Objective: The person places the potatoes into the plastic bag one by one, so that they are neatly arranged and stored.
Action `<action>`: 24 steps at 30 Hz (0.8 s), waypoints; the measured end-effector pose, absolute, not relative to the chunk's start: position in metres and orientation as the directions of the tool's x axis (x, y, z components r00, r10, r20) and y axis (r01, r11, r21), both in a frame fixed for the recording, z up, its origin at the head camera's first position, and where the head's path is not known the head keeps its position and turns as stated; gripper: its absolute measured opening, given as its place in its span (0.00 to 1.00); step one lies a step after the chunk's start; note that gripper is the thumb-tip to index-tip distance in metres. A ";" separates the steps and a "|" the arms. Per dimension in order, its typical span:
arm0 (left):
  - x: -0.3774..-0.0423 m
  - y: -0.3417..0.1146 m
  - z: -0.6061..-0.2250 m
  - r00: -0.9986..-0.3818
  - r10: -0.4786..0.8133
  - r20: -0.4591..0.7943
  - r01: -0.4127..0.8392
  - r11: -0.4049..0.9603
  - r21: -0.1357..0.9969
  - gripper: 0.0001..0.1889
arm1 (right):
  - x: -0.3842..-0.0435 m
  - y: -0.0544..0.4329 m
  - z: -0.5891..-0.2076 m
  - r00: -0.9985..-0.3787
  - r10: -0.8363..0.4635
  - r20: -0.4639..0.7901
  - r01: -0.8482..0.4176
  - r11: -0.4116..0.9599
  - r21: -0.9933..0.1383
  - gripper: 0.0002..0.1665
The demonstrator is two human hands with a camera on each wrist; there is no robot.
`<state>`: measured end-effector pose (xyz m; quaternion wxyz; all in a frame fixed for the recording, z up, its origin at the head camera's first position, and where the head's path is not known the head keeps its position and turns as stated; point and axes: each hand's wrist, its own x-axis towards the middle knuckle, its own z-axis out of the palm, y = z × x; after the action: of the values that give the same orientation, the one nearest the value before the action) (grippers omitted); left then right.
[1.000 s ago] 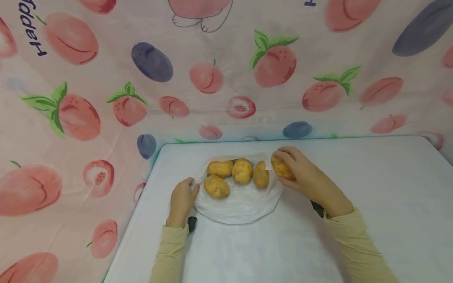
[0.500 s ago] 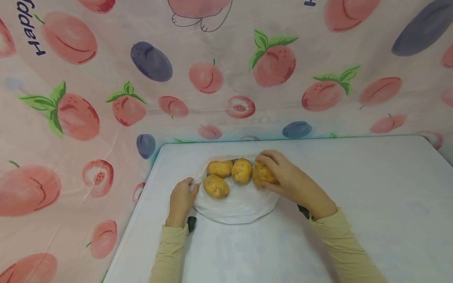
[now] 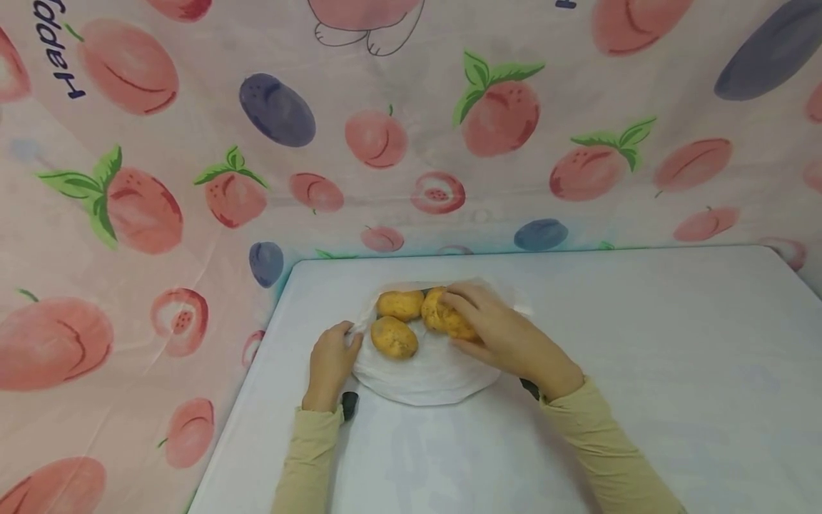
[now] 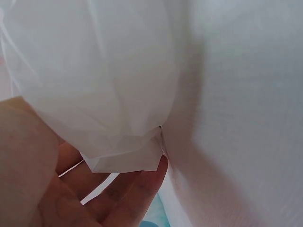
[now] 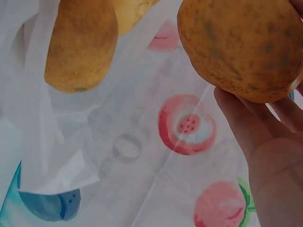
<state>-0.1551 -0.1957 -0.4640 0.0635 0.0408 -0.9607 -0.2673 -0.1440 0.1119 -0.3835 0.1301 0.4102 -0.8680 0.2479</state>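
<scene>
In the head view a thin white plastic bag (image 3: 424, 382) lies spread on the table, with potatoes such as this one (image 3: 394, 338) resting in its mouth. My left hand (image 3: 330, 364) grips the bag's left edge; the left wrist view has its fingers (image 4: 132, 198) behind the hanging white film (image 4: 104, 85). Over the bag's right part, my right hand (image 3: 497, 332) holds a potato (image 3: 459, 326), fingers on the far side and thumb nearer me. This potato (image 5: 241, 47) fills the upper right of the right wrist view, apart from another potato (image 5: 83, 47) in the bag.
The white table (image 3: 674, 357) reaches out to the right and toward me. A fruit-printed cloth (image 3: 411, 143) hangs behind and to the left. Black wrist bands show at both sleeves (image 3: 308, 457).
The right hand has carried its potato leftward from the bag's right edge to over the middle potatoes, hiding the rightmost one. The left hand stays on the bag's left edge.
</scene>
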 end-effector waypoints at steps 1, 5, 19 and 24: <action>-0.155 -0.196 -0.464 -0.989 -0.112 0.099 -0.046 0.855 0.517 0.17 | -0.144 0.111 -0.385 -0.627 -0.651 0.429 -0.779 0.542 -0.317 0.36; -0.155 -0.195 -0.464 -0.989 -0.110 0.096 -0.046 0.856 0.515 0.17 | -0.143 0.105 -0.390 -0.614 -0.663 0.428 -0.788 0.538 -0.298 0.35; -0.156 -0.196 -0.466 -0.987 -0.106 0.122 -0.030 0.861 0.507 0.16 | -0.147 0.087 -0.410 -0.555 -0.719 0.418 -0.831 0.493 -0.257 0.33; -0.156 -0.197 -0.466 -0.988 -0.104 0.111 -0.032 0.858 0.513 0.16 | -0.149 0.082 -0.417 -0.536 -0.740 0.406 -0.844 0.489 -0.221 0.32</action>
<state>-0.1562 -0.1973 -0.4664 0.0673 0.0354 -0.9614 -0.2646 -0.1491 0.0816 -0.4171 0.1293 0.4641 -0.8533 0.1996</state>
